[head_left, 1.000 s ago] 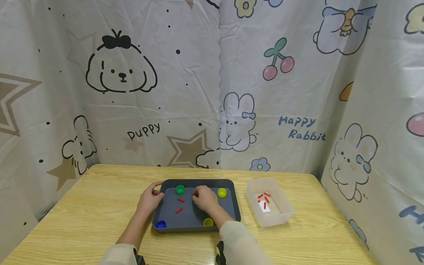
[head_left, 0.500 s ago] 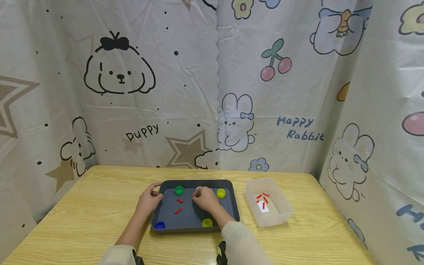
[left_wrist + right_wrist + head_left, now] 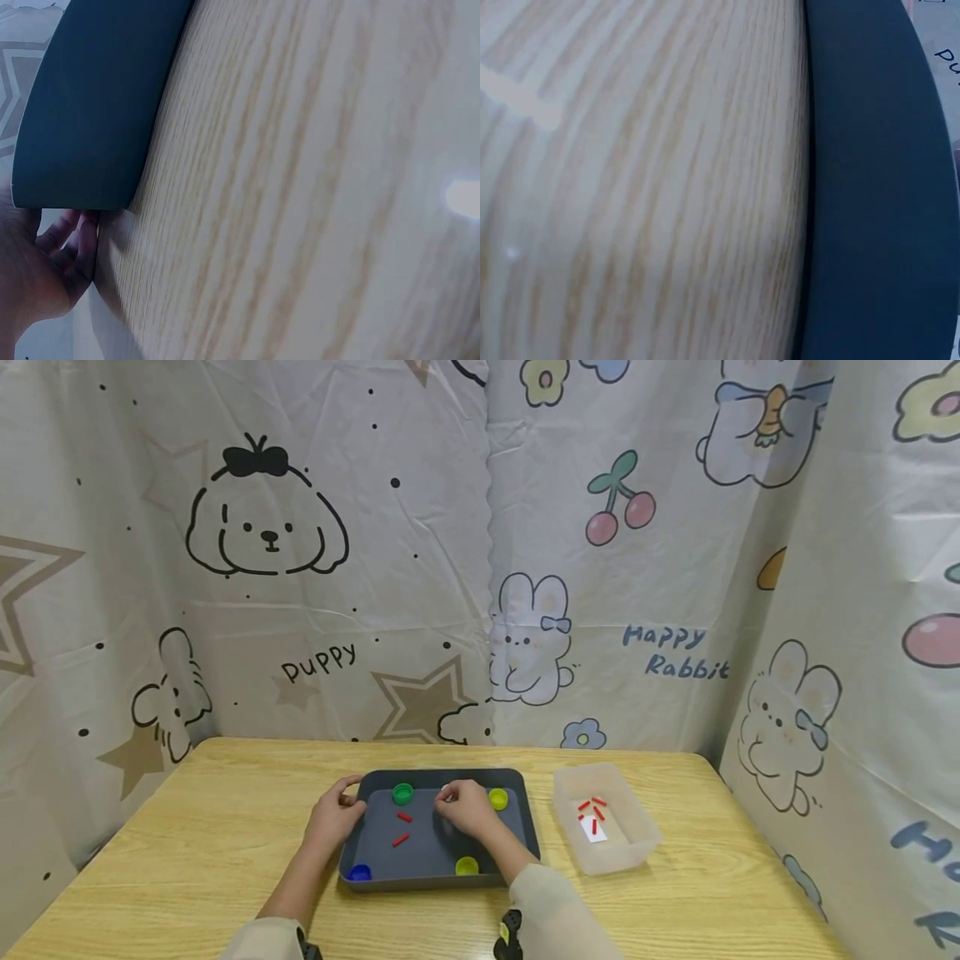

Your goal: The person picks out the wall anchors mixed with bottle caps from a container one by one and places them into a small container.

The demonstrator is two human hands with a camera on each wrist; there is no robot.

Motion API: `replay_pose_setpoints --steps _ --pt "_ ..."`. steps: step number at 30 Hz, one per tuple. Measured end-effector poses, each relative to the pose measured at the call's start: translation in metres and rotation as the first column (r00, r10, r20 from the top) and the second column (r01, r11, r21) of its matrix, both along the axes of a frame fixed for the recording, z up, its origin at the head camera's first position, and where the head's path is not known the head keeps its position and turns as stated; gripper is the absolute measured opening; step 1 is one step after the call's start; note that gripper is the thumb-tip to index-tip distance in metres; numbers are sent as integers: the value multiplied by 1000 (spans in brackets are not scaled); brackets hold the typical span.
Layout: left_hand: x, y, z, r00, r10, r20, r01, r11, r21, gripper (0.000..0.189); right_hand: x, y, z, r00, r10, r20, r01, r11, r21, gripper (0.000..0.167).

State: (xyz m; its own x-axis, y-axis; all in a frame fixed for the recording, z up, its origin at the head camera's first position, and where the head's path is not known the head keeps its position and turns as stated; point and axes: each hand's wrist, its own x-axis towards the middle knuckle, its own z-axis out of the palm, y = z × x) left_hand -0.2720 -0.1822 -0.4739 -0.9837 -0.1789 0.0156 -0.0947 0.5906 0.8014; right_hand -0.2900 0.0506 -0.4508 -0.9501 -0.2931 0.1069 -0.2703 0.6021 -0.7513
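Note:
On the table lies a dark grey tray. My left hand grips its left wall; in the left wrist view the left hand's fingers bend against the tray's outer side. My right hand is inside the tray, thumb and fingers drawn together near its middle; whatever may be between them is hidden. A white round piece shows partly behind these fingers. Around it sit a green cap, a yellow cap, another yellow cap and a blue cap. Two short red sticks lie left of the right hand.
Right of the tray stands a translucent plastic box with several red sticks and a white paper label at its bottom. A printed curtain hangs behind the wooden table.
The head view has shifted slightly. My right hand has moved a little rightward over the tray, showing more of the white piece. The left hand keeps its place on the tray.

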Motion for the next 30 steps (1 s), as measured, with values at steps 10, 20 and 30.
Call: replay_pose_setpoints --steps 10,20,30 --pt "1 0 0 1000 -3 -1 3 1000 7 50 1 6 4 1000 -16 13 16 999 -33 11" --pt "2 0 1 1000 -5 -1 5 1000 8 50 5 17 12 999 -19 29 20 998 -53 14" --pt "3 1 3 1000 -6 7 6 1000 9 50 10 28 21 999 -32 22 33 998 -49 12"
